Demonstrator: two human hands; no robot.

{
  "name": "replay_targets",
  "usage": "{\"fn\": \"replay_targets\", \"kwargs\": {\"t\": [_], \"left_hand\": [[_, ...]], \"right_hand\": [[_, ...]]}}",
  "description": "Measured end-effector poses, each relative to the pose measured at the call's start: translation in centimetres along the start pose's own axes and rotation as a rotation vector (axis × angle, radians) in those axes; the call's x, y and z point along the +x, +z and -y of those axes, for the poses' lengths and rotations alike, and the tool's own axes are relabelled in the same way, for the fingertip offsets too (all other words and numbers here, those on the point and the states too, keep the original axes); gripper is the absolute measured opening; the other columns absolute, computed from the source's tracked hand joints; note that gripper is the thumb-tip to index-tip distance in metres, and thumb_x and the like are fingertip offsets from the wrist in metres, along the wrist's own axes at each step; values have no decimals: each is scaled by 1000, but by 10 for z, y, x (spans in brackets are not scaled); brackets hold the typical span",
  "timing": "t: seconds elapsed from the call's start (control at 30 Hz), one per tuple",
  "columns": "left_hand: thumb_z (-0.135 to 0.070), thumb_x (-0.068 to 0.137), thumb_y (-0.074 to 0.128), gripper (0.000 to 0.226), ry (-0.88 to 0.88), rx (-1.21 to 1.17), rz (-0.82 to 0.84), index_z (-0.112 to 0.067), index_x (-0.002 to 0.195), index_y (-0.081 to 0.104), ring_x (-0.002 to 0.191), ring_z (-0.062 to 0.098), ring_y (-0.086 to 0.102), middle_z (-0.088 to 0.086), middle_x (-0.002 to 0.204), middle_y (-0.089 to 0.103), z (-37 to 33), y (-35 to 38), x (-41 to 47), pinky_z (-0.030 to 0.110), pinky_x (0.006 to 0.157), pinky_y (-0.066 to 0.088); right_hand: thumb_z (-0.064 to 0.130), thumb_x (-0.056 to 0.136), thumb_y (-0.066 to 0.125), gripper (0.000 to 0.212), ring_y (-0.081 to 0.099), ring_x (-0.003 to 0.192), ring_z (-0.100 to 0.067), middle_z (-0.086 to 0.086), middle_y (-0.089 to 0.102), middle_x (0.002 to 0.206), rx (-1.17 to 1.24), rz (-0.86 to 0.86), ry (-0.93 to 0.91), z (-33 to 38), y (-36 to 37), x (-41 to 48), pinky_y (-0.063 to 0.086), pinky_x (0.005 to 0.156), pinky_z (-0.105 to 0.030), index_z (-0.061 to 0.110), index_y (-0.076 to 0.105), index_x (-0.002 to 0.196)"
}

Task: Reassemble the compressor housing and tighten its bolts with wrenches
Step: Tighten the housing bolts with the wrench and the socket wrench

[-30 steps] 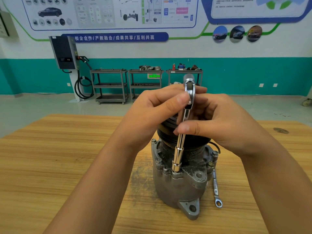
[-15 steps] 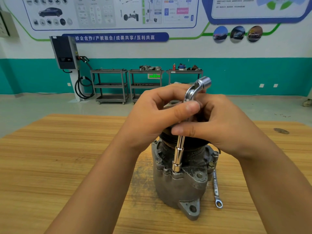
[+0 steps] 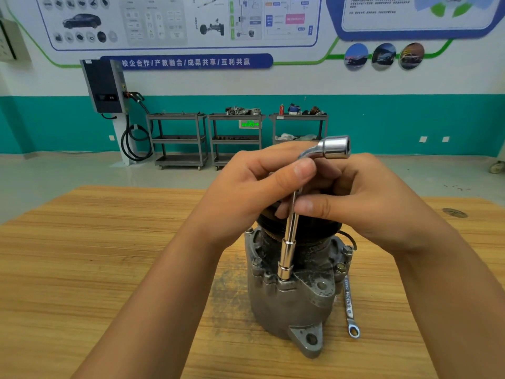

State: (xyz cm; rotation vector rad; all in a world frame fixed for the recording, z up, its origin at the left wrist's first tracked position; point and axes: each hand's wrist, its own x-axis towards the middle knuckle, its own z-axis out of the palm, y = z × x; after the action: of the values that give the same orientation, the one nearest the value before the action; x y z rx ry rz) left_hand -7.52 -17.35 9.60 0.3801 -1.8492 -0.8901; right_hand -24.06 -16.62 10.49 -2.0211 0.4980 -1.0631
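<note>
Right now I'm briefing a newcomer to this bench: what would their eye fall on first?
The left hand and right hand both grip a shiny L-shaped socket wrench standing nearly upright on the front of the grimy compressor, mid-table. A ring spanner lies on the wooden table just right of it.

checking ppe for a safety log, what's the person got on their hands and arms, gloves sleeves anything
Nothing worn that shows. The left hand and right hand are bare: no gloves, rings or tape, and the visible nails are short and unpainted. The left forearm and right forearm are bare down to the picture's lower edge, with no sleeve, watch or wristband in view.
</note>
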Motion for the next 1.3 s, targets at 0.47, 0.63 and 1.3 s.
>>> {"fn": "replay_targets", "kwargs": {"t": [0.47, 0.63, 1.3], "left_hand": [[-40, 83, 60, 23, 51, -67, -35, -28, 98, 74, 109, 40, 58, -3, 116, 68, 2, -1, 0, 50, 87, 50], [-20, 84, 57, 20, 40, -157, -61, -22, 92, 75, 111, 17, 63, -2, 111, 70, 4, -1, 1, 27, 87, 50], [-33, 93, 41, 37, -10, -77, -43, -22, 81, 74, 56, 38, 35, 33, 79, 49, 1, 1, 1, 19, 50, 37]], "right_hand": [[12, 69, 72, 28, 72, 79, -17, 3, 74, 81, -8, -36, -8, 0, 3, 1, 56, 76, -24, 31, 71, 88], [18, 65, 77, 35, 62, 69, -3, 11, 67, 73, -88, -60, -37, -1, 5, 3, 49, 66, -14, 41, 71, 91], [7, 76, 66, 19, 71, 88, -13, 0, 76, 88, -13, 36, 42, 1, -1, -1, 52, 78, -16, 12, 69, 94]]}}
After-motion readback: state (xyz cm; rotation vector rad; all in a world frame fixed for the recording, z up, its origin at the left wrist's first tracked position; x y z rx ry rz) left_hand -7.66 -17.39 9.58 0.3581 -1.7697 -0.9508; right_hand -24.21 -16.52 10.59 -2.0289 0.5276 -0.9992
